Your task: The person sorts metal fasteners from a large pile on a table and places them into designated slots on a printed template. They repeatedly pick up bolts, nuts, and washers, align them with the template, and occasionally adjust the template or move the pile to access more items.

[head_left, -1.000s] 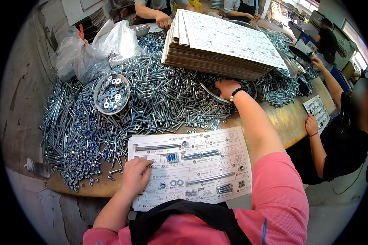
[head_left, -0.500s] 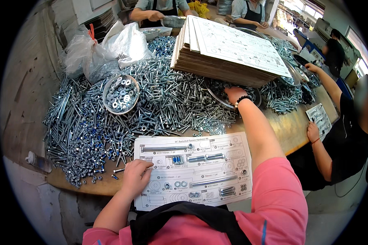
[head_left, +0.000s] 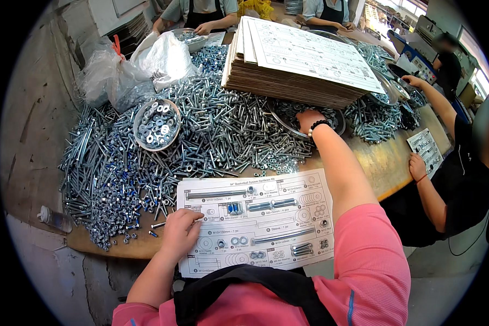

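Before me lies a printed parts card [head_left: 266,223]. Its pictured spaces hold a long bolt [head_left: 217,194], blue-patched short bolts [head_left: 234,208], a pair of thicker bolts [head_left: 271,205], another long bolt [head_left: 282,235], washers [head_left: 239,240] and nuts [head_left: 258,255]. My left hand [head_left: 182,231] rests on the card's left edge, fingers loosely laid out and holding nothing visible. My right hand [head_left: 309,120], with a beaded bracelet on its wrist, reaches into a metal bowl [head_left: 342,129] of small dark hardware beside the card stack. Its fingertips are hidden among the contents.
Loose bolts [head_left: 223,125] and a heap of nuts [head_left: 111,217] cover much of the table. A tub of washers [head_left: 157,125], plastic bags [head_left: 100,76] and a tall card stack [head_left: 309,60] stand there too. Co-workers sit opposite and at right, one holding a card [head_left: 426,146].
My right hand has shifted slightly left within the bowl; my left hand stays on the card. Across the table, a co-worker's metal bowl has moved left and down.
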Available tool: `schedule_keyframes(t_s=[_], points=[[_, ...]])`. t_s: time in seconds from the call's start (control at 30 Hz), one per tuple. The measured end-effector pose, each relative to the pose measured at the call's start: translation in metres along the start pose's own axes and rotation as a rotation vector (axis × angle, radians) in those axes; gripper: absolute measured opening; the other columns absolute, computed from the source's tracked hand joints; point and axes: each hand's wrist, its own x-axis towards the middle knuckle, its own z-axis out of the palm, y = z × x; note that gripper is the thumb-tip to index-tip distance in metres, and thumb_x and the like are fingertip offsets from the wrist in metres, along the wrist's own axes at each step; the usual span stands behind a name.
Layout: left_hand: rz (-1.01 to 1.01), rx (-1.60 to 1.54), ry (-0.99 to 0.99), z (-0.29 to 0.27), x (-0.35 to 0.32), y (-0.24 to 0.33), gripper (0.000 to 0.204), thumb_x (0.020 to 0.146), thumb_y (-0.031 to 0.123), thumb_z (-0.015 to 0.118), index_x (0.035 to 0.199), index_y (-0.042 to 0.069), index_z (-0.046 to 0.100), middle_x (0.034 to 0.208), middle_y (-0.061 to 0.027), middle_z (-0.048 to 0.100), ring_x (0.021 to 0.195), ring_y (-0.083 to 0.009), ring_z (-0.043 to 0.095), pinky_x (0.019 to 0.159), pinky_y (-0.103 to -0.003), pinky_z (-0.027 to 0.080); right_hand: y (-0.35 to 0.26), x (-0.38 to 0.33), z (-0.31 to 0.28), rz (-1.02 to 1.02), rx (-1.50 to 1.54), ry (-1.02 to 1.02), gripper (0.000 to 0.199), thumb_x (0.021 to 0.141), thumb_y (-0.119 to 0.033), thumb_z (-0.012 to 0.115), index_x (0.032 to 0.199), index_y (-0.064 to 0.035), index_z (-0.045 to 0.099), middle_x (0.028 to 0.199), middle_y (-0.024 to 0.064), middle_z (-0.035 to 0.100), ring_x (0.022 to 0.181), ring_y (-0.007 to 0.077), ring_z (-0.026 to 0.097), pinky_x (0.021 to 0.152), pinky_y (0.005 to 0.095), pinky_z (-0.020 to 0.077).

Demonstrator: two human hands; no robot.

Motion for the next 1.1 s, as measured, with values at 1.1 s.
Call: schedule_keyframes(t_s=[1.1], points=[[0.02,-0.024,0.002,0.007,0.004,0.011,0.013,0.071,0.006,0.061,0.084,0.006,0.064,0.08,-0.0069,0.06,0.076,-0.0247,0.058,0.067,-0.035,0.043,0.018,-0.018,0.009,0.37,3.213,0.427,0.021,0.086,-0.026,0.053,0.089,-0.006,0.052,0.084,0.0087,0.056,0.072,0.022,0.057,0.054,0.0325,0.0534]])
